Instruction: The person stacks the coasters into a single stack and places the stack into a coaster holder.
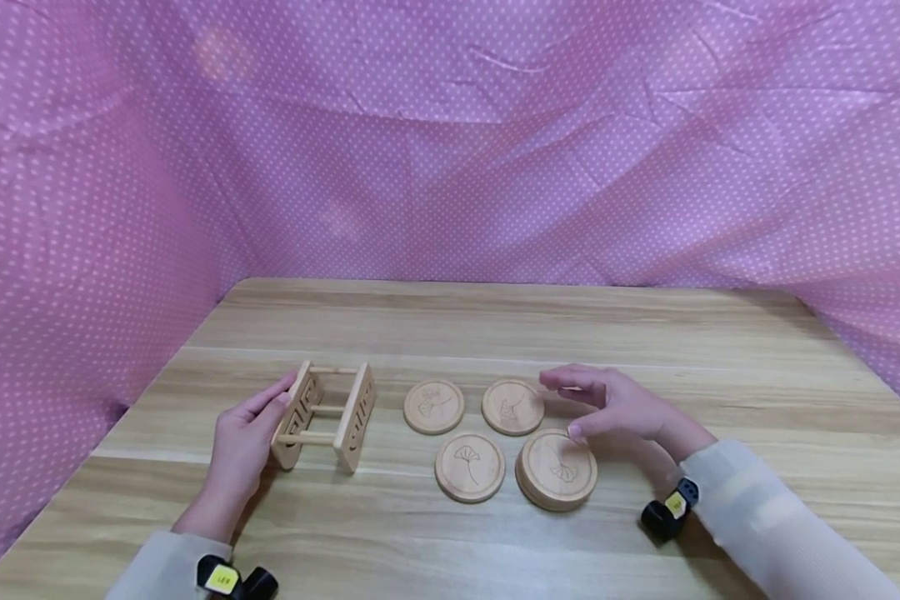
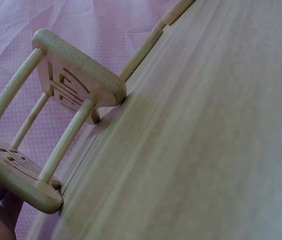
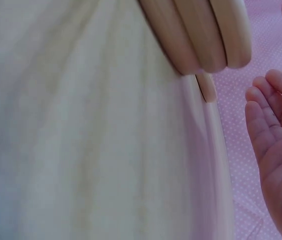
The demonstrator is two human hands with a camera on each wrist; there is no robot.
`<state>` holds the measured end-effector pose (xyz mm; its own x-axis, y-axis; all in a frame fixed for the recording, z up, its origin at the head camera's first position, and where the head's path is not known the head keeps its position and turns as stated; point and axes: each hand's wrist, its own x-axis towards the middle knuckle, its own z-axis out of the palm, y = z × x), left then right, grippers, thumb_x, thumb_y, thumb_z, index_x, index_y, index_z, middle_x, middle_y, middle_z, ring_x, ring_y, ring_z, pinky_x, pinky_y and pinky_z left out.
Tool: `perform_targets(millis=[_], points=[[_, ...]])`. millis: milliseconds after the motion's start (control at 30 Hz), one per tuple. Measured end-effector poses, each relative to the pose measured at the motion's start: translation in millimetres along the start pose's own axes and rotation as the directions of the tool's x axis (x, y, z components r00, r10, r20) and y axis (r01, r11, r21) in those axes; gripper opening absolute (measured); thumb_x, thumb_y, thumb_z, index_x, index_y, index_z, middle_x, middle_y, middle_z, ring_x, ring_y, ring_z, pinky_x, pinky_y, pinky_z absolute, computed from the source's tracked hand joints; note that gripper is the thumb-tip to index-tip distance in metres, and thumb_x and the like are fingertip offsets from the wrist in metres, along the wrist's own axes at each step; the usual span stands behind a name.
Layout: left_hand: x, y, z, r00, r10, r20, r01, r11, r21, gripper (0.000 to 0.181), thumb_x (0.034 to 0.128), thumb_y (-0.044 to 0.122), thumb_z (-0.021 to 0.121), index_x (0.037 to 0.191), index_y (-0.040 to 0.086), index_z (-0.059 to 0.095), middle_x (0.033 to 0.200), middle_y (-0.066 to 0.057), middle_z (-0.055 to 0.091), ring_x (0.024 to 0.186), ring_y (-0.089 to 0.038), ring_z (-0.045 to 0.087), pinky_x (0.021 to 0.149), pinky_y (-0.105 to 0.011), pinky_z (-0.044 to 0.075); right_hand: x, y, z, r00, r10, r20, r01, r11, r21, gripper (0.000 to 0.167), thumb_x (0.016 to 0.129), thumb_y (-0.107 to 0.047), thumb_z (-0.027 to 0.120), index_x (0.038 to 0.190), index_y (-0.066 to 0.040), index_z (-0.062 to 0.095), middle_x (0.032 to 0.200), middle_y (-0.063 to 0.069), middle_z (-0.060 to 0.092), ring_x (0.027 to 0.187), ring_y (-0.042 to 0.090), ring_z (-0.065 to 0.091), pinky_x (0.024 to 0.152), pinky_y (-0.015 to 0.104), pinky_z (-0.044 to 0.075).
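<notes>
A wooden rack (image 1: pixel 356 419), two cut-out side panels joined by round rods, stands at the left. My left hand (image 1: pixel 236 446) holds its left panel at the outer side; in the left wrist view the fingers (image 2: pixel 12 206) lie against that panel (image 2: pixel 23 192). A stack of round wooden coasters (image 1: pixel 561 471) lies right of centre, a leaf line-drawing on its top one. My right hand (image 1: pixel 633 408) is over the stack's far right side, fingers spread and nothing held; whether the thumb touches the top coaster is unclear. In the right wrist view the hand (image 3: pixel 280 150) is beside the stack (image 3: pixel 200 35).
Three single coasters lie flat between rack and stack: one far left (image 1: pixel 433 407), one far right (image 1: pixel 513 407), one nearer (image 1: pixel 469 467). Pink dotted cloth (image 1: pixel 450 167) hangs behind and beside the wooden table (image 1: pixel 450 325).
</notes>
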<state>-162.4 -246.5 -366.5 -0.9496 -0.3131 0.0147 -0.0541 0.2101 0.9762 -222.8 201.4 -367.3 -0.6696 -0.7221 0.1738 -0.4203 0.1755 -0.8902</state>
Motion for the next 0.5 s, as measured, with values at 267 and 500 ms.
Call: perform_targets(millis=[267, 500], points=[[-0.2, 0.6, 0.2, 1.000, -0.012, 0.004, 0.012, 1.000, -0.022, 0.043, 0.0910, 0.032, 0.059, 0.129, 0.012, 0.054, 0.134, -0.006, 0.050, 0.093, 0.005, 0.056, 0.076, -0.016, 0.053, 6.6, 2, -4, 0.995, 0.087, -0.039, -0.089, 0.994, -0.057, 0.073, 0.073, -0.007, 0.076, 0.135, 0.007, 0.039, 0.138, 0.025, 0.041, 0.126, 0.033, 0.041, 0.103, 0.016, 0.035], [-0.3, 2.3, 0.7, 1.000, -0.011, 0.000, 0.011, 1.000, -0.009, 0.042, 0.0922, 0.029, 0.057, 0.129, 0.011, 0.054, 0.133, -0.004, 0.052, 0.092, 0.006, 0.056, 0.076, -0.016, 0.052, 13.6, 2, -5, 0.993, 0.113, -0.031, -0.116, 0.990, -0.075, 0.075, 0.073, -0.011, 0.077, 0.136, 0.006, 0.039, 0.139, 0.023, 0.041, 0.127, 0.036, 0.040, 0.107, 0.030, 0.035]])
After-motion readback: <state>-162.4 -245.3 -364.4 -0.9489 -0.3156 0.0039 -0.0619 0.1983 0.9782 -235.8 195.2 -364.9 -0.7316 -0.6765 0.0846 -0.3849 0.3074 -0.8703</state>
